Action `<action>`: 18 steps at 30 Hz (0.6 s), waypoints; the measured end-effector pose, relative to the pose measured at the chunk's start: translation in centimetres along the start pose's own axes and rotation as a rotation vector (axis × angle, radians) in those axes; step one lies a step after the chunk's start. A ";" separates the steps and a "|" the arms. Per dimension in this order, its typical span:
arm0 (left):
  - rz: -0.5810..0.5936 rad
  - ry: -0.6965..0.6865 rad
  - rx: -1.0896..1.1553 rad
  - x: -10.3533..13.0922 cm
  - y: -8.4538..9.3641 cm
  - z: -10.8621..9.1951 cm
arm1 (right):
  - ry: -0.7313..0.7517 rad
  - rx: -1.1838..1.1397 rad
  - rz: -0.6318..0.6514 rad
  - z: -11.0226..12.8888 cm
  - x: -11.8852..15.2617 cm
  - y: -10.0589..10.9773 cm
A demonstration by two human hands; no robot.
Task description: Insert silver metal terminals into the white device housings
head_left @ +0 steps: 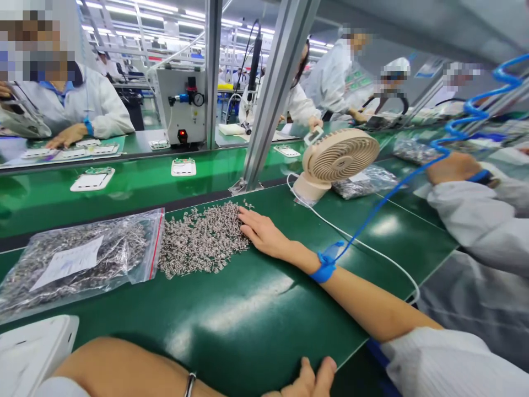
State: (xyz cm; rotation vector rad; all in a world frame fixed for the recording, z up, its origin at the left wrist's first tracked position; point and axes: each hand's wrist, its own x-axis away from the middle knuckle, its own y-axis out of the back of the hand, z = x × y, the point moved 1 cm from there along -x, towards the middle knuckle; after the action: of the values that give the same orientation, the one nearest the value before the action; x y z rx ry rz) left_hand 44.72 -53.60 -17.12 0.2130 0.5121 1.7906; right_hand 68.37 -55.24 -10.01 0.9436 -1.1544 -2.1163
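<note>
A loose pile of small metal parts with thin legs (204, 237) lies on the green tabletop (231, 331). My right hand (264, 232) rests at the pile's right edge, fingers stretched out flat and touching the parts. A blue wrist strap (324, 267) with a coiled blue cord is around that wrist. Low in the picture, my left hand (303, 380) is near the table's front edge, partly cut off by the frame; its visible fingers are apart, with nothing seen in them. Left of the pile lies a clear zip bag (119, 248) of similar parts, with a white label.
A beige fan (341, 157) with a white cable stands behind my right arm. White device housings with circuit boards (93, 179) sit on the green conveyor (144, 184). A metal post (268, 105) rises behind the pile. A white casing (37, 353) is lower left. Co-workers sit opposite and at right.
</note>
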 end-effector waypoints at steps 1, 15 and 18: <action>0.066 -0.086 -0.203 0.0 0.2 -0.5 | -0.031 -0.017 -0.057 -0.3 0.0 0.1; 0.766 -1.183 -2.843 0.6 0.9 -3.3 | -0.074 -0.012 -0.079 -0.1 0.5 0.3; 0.784 -1.207 -2.780 0.5 1.5 -3.1 | -0.083 0.011 -0.145 0.1 0.7 0.4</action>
State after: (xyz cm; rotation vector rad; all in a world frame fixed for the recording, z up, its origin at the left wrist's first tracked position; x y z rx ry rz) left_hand 42.01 -54.14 -19.22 0.5364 2.8902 -0.9685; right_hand 67.90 -55.91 -9.85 0.9793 -1.1701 -2.2855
